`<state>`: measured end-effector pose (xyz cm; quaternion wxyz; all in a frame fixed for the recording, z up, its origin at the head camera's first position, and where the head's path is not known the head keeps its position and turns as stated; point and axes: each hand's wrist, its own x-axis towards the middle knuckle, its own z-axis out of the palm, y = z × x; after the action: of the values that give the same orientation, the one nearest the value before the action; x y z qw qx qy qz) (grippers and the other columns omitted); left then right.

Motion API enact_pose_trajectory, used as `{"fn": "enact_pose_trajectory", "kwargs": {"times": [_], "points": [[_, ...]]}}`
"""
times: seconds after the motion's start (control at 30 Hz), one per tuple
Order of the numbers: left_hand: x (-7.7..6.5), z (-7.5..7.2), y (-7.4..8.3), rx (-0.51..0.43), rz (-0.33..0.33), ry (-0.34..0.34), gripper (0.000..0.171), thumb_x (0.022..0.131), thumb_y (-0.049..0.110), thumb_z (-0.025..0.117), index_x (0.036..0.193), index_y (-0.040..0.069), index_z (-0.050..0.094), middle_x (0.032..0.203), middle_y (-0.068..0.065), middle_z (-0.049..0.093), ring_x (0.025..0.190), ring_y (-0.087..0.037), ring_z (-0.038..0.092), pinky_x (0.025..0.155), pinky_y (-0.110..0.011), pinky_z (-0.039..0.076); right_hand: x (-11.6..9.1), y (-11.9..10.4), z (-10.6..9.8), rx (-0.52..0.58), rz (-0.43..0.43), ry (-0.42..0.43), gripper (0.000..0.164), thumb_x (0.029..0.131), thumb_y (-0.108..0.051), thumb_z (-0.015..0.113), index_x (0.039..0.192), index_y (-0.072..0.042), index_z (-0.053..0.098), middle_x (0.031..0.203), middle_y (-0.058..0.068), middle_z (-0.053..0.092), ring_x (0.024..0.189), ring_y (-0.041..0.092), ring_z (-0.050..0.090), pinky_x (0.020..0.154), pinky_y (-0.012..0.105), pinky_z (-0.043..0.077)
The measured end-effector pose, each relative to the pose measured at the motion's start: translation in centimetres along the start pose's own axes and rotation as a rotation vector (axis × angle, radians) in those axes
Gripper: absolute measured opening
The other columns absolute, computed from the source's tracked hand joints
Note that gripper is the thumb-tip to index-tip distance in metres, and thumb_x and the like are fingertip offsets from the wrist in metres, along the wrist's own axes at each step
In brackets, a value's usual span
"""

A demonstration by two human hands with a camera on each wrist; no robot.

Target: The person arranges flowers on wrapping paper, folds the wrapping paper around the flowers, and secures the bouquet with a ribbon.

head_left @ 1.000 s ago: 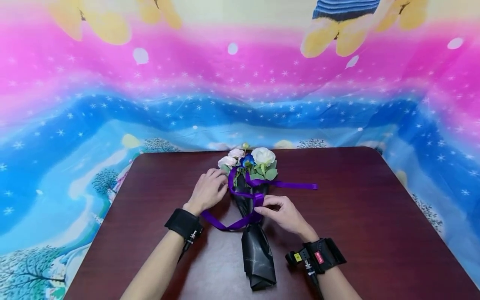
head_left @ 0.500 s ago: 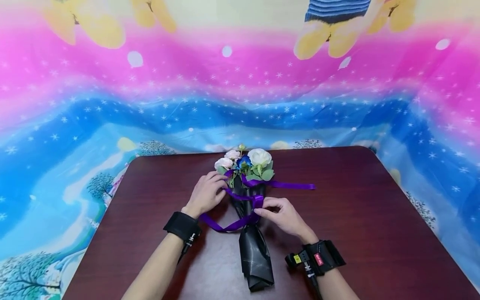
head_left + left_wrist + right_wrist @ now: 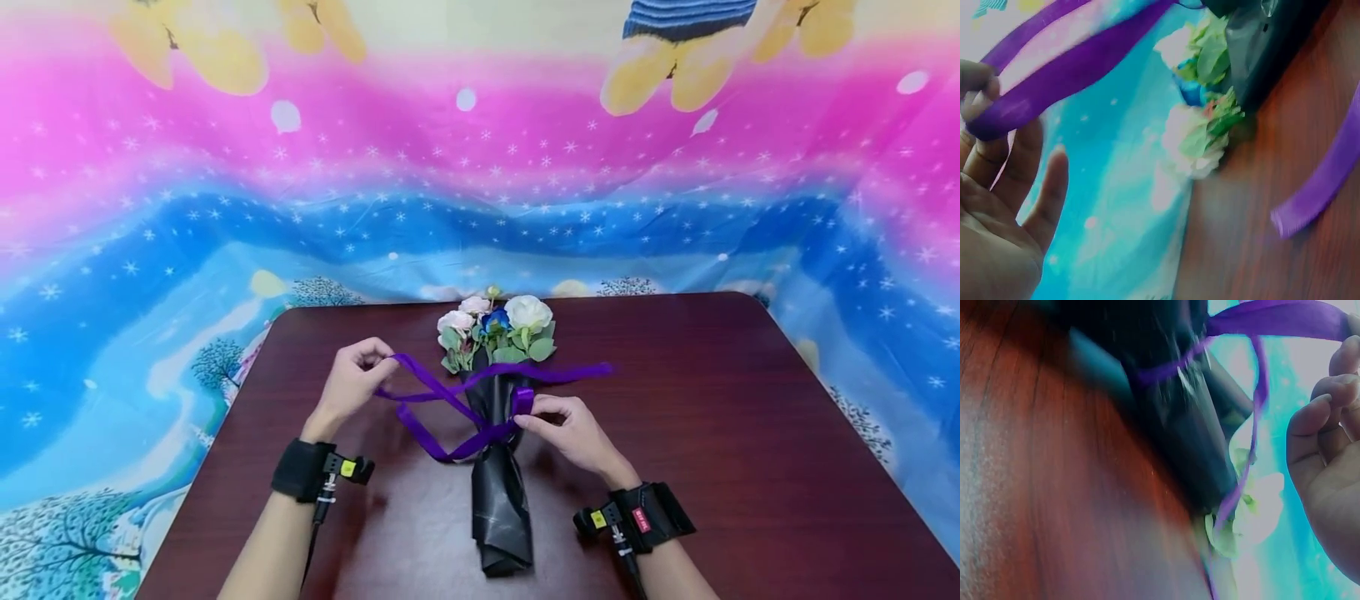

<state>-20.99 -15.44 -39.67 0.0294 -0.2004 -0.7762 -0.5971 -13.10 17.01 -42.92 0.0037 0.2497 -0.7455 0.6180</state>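
Note:
A bouquet [image 3: 498, 333] of white, pale pink and blue flowers with green leaves lies on the table, its stems wrapped in black paper [image 3: 501, 508]. Purple ribbon [image 3: 442, 387] passes round the narrow middle of the wrap. My left hand [image 3: 352, 383], left of the flowers, pinches a stretch of ribbon and pulls it out taut; the left wrist view shows the ribbon bent over the fingers [image 3: 1025, 150]. On the other side my right hand [image 3: 573, 429] pinches a ribbon loop [image 3: 522, 402] between thumb and fingers close against the wrap.
A dark red-brown table [image 3: 712, 433] with rounded far corners carries everything. One ribbon end [image 3: 577, 373] stretches right across the bouquet, and another loose end [image 3: 423, 433] hangs to the left. A printed pink and blue cloth [image 3: 480, 208] stands behind the table.
My left hand has moved left, away from the flowers, drawing the ribbon with it. The ribbon loop over the leaves has come away. My right hand keeps its pinch; the wrap's lower end shifted slightly left.

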Motion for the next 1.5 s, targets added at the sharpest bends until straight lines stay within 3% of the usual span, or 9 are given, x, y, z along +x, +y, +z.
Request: {"fn": "enact_pose_trajectory", "kwargs": {"times": [0.17,0.3,0.57,0.73,0.9,1.03,1.17,1.37,1.5], "points": [[-1.4,-1.4,2.9,0.115,-0.042,0.03,0.015,0.09,0.009,0.066,0.079,-0.001,0.062,0.058,-0.022,0.051,0.05,-0.019,0.048,0.048,-0.026,0.037,-0.2,0.2,-0.2,0.01,0.003,0.015,0.013,0.091,-0.003,0.063,0.084,-0.01,0.071,0.079,0.02,0.062,0.07,0.011,0.051,0.062,0.025,0.042],[-2.4,-2.9,4.2,0.242,-0.079,0.03,0.019,0.09,0.016,0.068,0.079,0.001,0.064,0.06,-0.011,0.051,0.057,-0.017,0.046,0.053,-0.027,0.037,-0.1,0.1,0.0,0.001,-0.002,0.025,0.014,0.092,-0.005,0.063,0.081,-0.012,0.069,0.075,0.008,0.058,0.068,0.012,0.048,0.06,0.026,0.039],[-4.2,-7.2,4.8,0.386,-0.156,-0.108,0.022,0.09,0.032,0.068,0.078,0.013,0.067,0.06,0.001,0.041,0.054,-0.018,0.038,0.049,-0.031,0.033,0.3,-0.1,0.4,-0.018,-0.011,0.065,0.014,0.091,-0.004,0.063,0.081,-0.011,0.069,0.082,0.004,0.055,0.073,0.015,0.048,0.061,0.032,0.039],[-4.7,-8.9,5.9,0.063,-0.097,-0.342,0.01,0.096,0.008,0.058,0.09,0.004,0.065,0.054,-0.005,0.04,0.042,-0.022,0.031,0.039,-0.035,0.03,0.3,-0.3,0.5,-0.007,0.008,0.066,0.013,0.091,-0.005,0.064,0.081,-0.011,0.07,0.084,0.005,0.058,0.076,0.015,0.051,0.064,0.03,0.042],[-4.6,-9.3,7.2,-0.434,-0.017,-0.617,0.037,0.094,-0.018,0.034,0.121,-0.006,0.058,0.068,-0.011,0.056,0.037,-0.022,0.027,0.032,-0.036,0.022,0.4,-0.5,0.9,0.004,0.036,0.045,0.012,0.091,-0.008,0.066,0.081,-0.013,0.069,0.081,0.002,0.059,0.072,0.019,0.051,0.063,0.026,0.041],[-4.6,-8.3,8.3,-0.629,0.011,-0.712,0.045,0.094,-0.022,0.028,0.133,-0.011,0.046,0.086,-0.014,0.066,0.035,-0.021,0.031,0.029,-0.035,0.025,0.5,-0.7,1.1,0.009,0.037,0.031,0.011,0.091,-0.008,0.065,0.082,-0.012,0.069,0.08,0.001,0.059,0.07,0.023,0.049,0.061,0.025,0.04],[-4.7,-5.6,8.5,-0.592,-0.047,-0.723,0.04,0.096,-0.017,0.033,0.134,-0.01,0.045,0.099,-0.02,0.068,0.041,-0.022,0.048,0.036,-0.038,0.043,0.7,-0.9,1.2,0.006,0.03,0.036,0.01,0.092,-0.007,0.064,0.083,-0.006,0.07,0.079,0.002,0.06,0.068,0.018,0.05,0.06,0.024,0.041],[-4.3,0.0,6.7,-0.362,-0.259,-0.53,0.031,0.098,0.005,0.051,0.128,-0.004,0.053,0.106,-0.025,0.066,0.063,-0.023,0.067,0.05,-0.036,0.053,1.3,-1.5,1.6,0.0,0.052,0.01,0.014,0.093,-0.011,0.064,0.081,-0.005,0.066,0.074,0.0,0.057,0.062,0.01,0.045,0.056,0.025,0.039],[-4.2,3.1,5.8,-0.317,-0.279,-0.377,0.032,0.097,0.006,0.054,0.129,-0.003,0.052,0.108,-0.022,0.066,0.074,-0.029,0.068,0.056,-0.038,0.055,1.6,-1.8,2.0,0.005,0.066,0.005,0.016,0.093,-0.011,0.063,0.079,-0.004,0.064,0.071,-0.001,0.053,0.06,0.01,0.045,0.055,0.025,0.039]]}}
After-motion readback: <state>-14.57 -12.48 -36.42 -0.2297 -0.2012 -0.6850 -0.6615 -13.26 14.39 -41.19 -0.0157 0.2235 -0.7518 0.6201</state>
